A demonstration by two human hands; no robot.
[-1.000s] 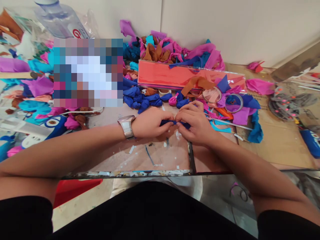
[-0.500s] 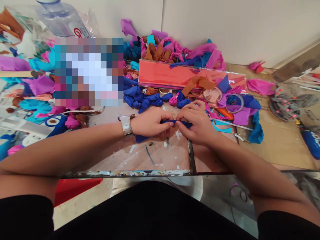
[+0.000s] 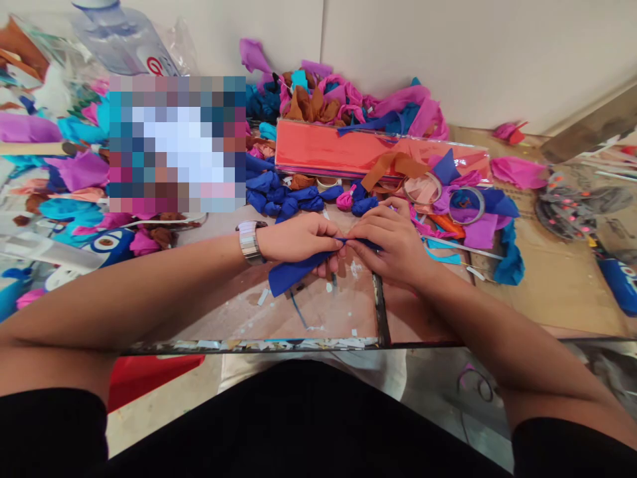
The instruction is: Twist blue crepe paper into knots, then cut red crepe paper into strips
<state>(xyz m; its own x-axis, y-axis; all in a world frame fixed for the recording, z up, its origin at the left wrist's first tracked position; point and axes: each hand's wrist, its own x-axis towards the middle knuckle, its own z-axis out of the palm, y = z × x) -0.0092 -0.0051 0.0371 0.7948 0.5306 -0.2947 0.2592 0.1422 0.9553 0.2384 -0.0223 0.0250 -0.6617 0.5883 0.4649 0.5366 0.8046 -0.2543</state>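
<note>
The dark blue strip of thin paper-like or cloth material (image 3: 293,272) is only partly visible: its wide end hangs below the left hand (image 3: 301,239), while its middle narrows between the fingertips and its other end runs under the right hand (image 3: 391,240). How it is folded or twisted there cannot be made out. A mosaic of blurred squares masks a large patch at upper left. The clear bluish plastic bottle (image 3: 122,40) behind it is cut off by the top edge, and the blue object with white markings (image 3: 617,282) by the right edge.

A red "G"-like letter shows on the bottle's white label (image 3: 155,65); the rest of the label is unreadable. Faint print on the brown cardboard sheet (image 3: 552,285) is too small to read.

Both hands meet above the pinkish-brown worktop (image 3: 308,315), wrists low and forearms angled inward. The left, below a silver metal-band wristwatch (image 3: 250,241), pinches the strip between thumb and curled fingers. The right, its knuckles raised and back of the hand upward, pinches the strip just beside it. Beyond them lie crumpled blue pieces (image 3: 303,196) and a flat coral-red pack in clear plastic (image 3: 338,149).
</note>
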